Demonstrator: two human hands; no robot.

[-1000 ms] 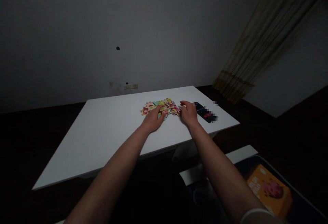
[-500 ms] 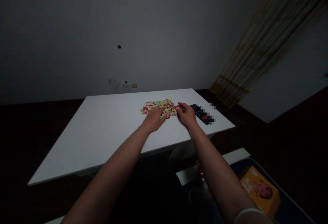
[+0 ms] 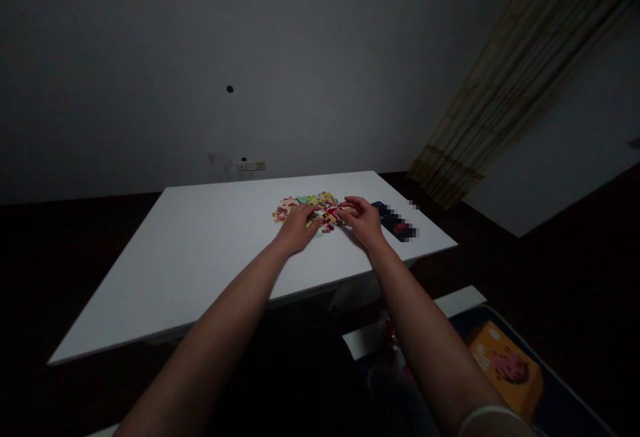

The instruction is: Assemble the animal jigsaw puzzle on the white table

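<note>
A cluster of colourful jigsaw puzzle pieces [image 3: 287, 207] lies on the white table [image 3: 200, 250], some of them overlapping. My left hand [image 3: 299, 225] rests on the near side of the cluster, fingers stretched out over the pieces and thumb apart. At the right end, my right hand [image 3: 364, 219] has curled fingers, with thumb and fingertips closed at a red-and-white puzzle piece [image 3: 331, 213]. The fingertips partly cover the edge of that piece. Just right of this hand lies a dark phone-like object [image 3: 393, 222], partly blurred out.
Below the table on the right, an orange box [image 3: 507, 367] with a pink picture sits in a dark blue container [image 3: 565, 390]. A curtain [image 3: 470, 103] hangs at the right, and wall sockets [image 3: 251, 166] are behind the table.
My right hand's fingers have drawn together and shifted slightly left, with the red piece now nearer the middle of the cluster. My left hand has moved slightly left. The view has shifted a little.
</note>
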